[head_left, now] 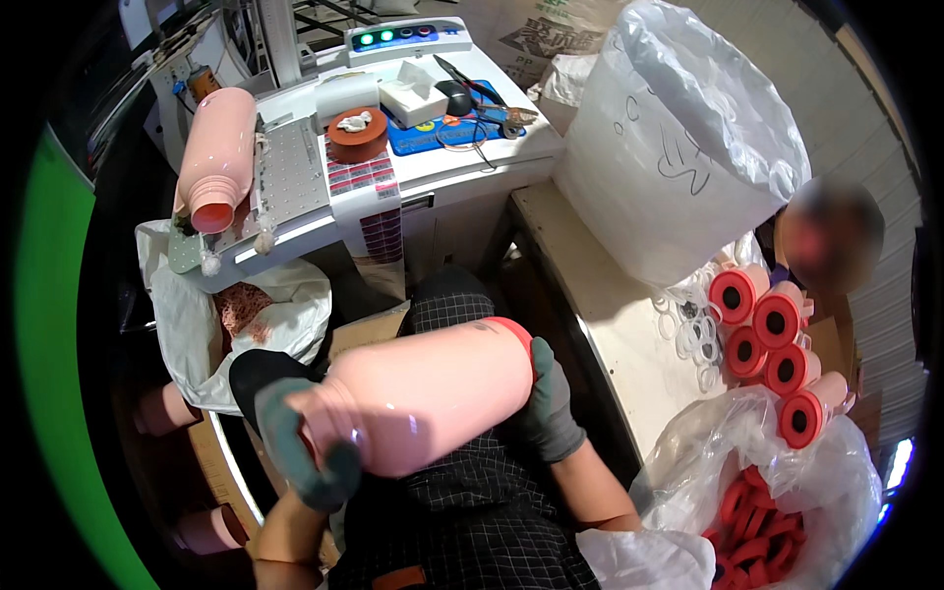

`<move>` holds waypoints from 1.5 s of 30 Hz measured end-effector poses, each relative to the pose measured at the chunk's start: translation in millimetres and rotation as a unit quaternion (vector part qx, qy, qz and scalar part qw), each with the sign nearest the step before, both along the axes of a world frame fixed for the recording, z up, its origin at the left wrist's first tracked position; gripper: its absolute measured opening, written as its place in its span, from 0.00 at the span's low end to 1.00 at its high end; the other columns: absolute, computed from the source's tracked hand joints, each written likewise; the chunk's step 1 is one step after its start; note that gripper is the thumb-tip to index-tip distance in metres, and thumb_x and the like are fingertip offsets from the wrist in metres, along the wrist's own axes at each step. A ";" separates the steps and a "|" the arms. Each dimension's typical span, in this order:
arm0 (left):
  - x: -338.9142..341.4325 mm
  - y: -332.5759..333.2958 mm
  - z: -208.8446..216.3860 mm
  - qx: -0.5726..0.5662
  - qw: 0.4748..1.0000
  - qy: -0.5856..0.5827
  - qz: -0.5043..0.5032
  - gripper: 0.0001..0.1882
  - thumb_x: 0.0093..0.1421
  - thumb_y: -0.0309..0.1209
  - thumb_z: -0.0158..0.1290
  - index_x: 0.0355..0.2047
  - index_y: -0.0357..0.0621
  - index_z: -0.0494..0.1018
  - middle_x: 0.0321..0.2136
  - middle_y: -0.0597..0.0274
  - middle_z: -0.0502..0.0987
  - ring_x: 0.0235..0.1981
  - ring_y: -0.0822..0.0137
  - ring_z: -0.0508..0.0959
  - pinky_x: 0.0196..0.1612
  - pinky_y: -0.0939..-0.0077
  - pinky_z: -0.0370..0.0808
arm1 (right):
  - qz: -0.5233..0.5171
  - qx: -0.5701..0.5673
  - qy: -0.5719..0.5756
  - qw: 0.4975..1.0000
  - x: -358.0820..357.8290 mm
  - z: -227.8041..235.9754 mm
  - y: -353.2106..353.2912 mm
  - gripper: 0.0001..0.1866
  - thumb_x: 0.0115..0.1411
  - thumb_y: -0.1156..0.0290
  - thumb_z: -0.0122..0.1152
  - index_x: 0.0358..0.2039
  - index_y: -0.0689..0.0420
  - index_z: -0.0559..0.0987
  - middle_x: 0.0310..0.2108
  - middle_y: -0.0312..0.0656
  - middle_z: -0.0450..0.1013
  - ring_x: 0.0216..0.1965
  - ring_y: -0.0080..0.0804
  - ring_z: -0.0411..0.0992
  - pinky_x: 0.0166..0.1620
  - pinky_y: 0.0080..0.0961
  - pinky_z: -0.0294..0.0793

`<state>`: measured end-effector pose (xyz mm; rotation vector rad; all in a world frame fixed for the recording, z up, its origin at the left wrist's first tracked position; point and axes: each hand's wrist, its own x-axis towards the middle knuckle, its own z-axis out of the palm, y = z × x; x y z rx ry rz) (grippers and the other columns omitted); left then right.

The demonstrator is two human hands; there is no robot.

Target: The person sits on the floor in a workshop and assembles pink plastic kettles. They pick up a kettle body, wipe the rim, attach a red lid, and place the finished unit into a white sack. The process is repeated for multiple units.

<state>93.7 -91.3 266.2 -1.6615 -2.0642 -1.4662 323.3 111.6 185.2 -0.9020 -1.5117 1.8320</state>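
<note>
A big pink bottle (428,398) lies sideways above my lap, its neck to the left and a red ring at its base on the right. My left hand (305,447), in a grey-green glove, is closed around the neck, and its fingers hide part of the mouth. At the other end, my gloved right hand (553,403) grips the base along the red ring. A second pink bottle (218,147) rests on a perforated metal plate (295,167) at the far left, its open mouth toward me.
On the white machine table stand an orange tape roll (357,136), a tissue box (413,96) and pliers (472,81). Red-and-pink lids (785,369) and clear rings (696,334) lie right, near a person. White sacks (678,147) and a bag of red rings (757,531) flank me.
</note>
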 end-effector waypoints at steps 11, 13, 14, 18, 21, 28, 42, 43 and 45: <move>-8.6 51.9 -109.2 0.094 0.836 -0.538 -0.050 0.24 0.71 0.46 0.53 0.57 0.41 0.67 0.48 0.57 0.78 0.49 0.60 0.78 0.55 0.64 0.76 | -0.164 0.296 0.008 0.941 11.2 36.5 0.5 0.29 0.69 0.58 0.56 0.61 0.68 0.74 0.45 0.47 0.76 0.43 0.35 0.75 0.47 0.30 0.76; -30.5 48.2 -166.7 0.092 0.786 -0.606 -0.077 0.21 0.71 0.42 0.51 0.54 0.38 0.70 0.48 0.56 0.77 0.49 0.59 0.78 0.54 0.65 0.77 | -0.107 0.505 -0.012 0.856 16.6 34.2 -2.8 0.32 0.61 0.59 0.64 0.59 0.69 0.76 0.34 0.47 0.71 0.31 0.35 0.68 0.36 0.32 0.70; -47.2 41.5 -193.0 0.097 0.775 -0.617 -0.101 0.19 0.71 0.40 0.51 0.52 0.37 0.72 0.48 0.55 0.77 0.48 0.59 0.78 0.53 0.65 0.77 | -0.039 0.483 -0.073 0.872 27.8 29.0 -14.6 0.38 0.71 0.48 0.52 0.64 0.73 0.68 0.55 0.53 0.74 0.56 0.38 0.74 0.61 0.35 0.72; -26.6 45.5 -106.9 0.055 0.960 -0.269 0.062 0.16 0.66 0.34 0.55 0.47 0.33 0.75 0.46 0.50 0.77 0.46 0.54 0.78 0.51 0.62 0.76 | -0.156 0.256 0.053 0.953 -3.3 28.2 -32.7 0.44 0.71 0.40 0.52 0.66 0.73 0.65 0.60 0.53 0.73 0.58 0.38 0.74 0.63 0.35 0.71; -17.3 42.7 -59.5 0.061 0.990 -0.031 0.126 0.17 0.63 0.31 0.57 0.47 0.31 0.74 0.46 0.47 0.77 0.46 0.52 0.79 0.51 0.59 0.76 | -0.174 0.193 0.077 0.963 -3.7 26.9 -24.4 0.47 0.69 0.35 0.52 0.66 0.71 0.65 0.60 0.51 0.72 0.59 0.36 0.73 0.63 0.36 0.71; -44.0 23.2 -85.9 0.257 0.784 -0.562 -0.066 0.22 0.72 0.39 0.43 0.58 0.35 0.64 0.47 0.50 0.77 0.48 0.59 0.79 0.56 0.59 0.76 | -0.037 -0.127 0.468 0.874 23.6 79.3 28.7 0.49 0.71 0.29 0.32 0.74 0.61 0.59 0.72 0.50 0.60 0.72 0.43 0.58 0.75 0.43 0.51; 21.2 46.7 -40.8 0.092 0.988 -0.118 0.030 0.22 0.69 0.39 0.52 0.53 0.31 0.72 0.52 0.45 0.76 0.51 0.54 0.78 0.56 0.56 0.75 | -0.289 0.204 -0.020 0.935 36.0 27.3 -36.8 0.27 0.79 0.52 0.41 0.56 0.63 0.77 0.53 0.42 0.77 0.56 0.29 0.73 0.59 0.31 0.73; 39.5 49.1 -25.6 0.108 0.972 -0.207 -0.015 0.24 0.69 0.43 0.55 0.54 0.34 0.73 0.51 0.48 0.78 0.49 0.59 0.80 0.53 0.60 0.77 | -0.305 0.102 0.040 0.946 53.9 3.2 -31.0 0.27 0.79 0.52 0.41 0.54 0.63 0.78 0.51 0.43 0.78 0.54 0.28 0.74 0.56 0.30 0.75; 45.5 46.2 -22.5 -0.006 0.961 -0.073 -0.267 0.23 0.65 0.45 0.59 0.53 0.42 0.75 0.51 0.56 0.79 0.48 0.61 0.81 0.51 0.59 0.79 | -0.264 -0.065 0.100 0.957 79.3 -5.5 -17.1 0.27 0.79 0.53 0.42 0.54 0.65 0.79 0.51 0.45 0.79 0.50 0.29 0.77 0.54 0.32 0.78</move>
